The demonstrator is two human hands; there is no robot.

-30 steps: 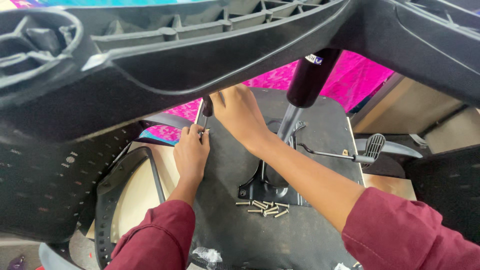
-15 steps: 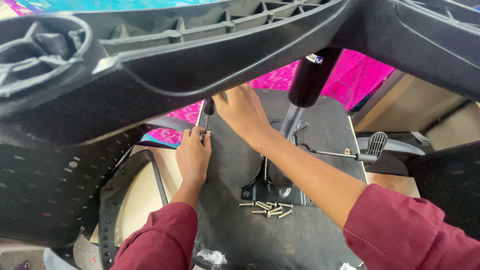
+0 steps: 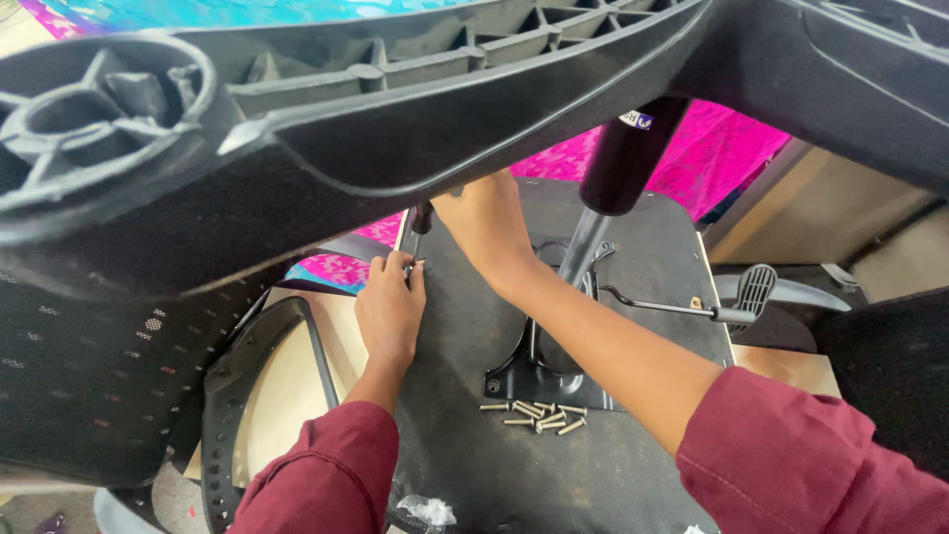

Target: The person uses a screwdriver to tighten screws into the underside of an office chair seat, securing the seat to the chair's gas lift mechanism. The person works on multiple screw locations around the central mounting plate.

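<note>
An office chair lies upside down; its dark seat underside (image 3: 554,475) faces me. My left hand (image 3: 390,307) pinches a small part at the seat's left edge, against the shaft of a screwdriver (image 3: 420,222). My right hand (image 3: 484,222) reaches up to the screwdriver's handle, partly hidden behind the black star base leg (image 3: 395,129) that crosses the top of the view. Several loose screws (image 3: 539,415) lie on the seat just below the metal mechanism plate (image 3: 539,371). The gas cylinder (image 3: 623,163) rises from that plate.
A black armrest loop (image 3: 247,376) lies at the left on a pale board. A lever with a ribbed paddle (image 3: 756,292) sticks out to the right. Mesh chair backs stand at the far left (image 3: 89,376) and right (image 3: 890,366). Pink fabric (image 3: 712,153) lies behind.
The view has shifted slightly; both hands stay at the seat's left edge with the screwdriver, my left hand a little lower.
</note>
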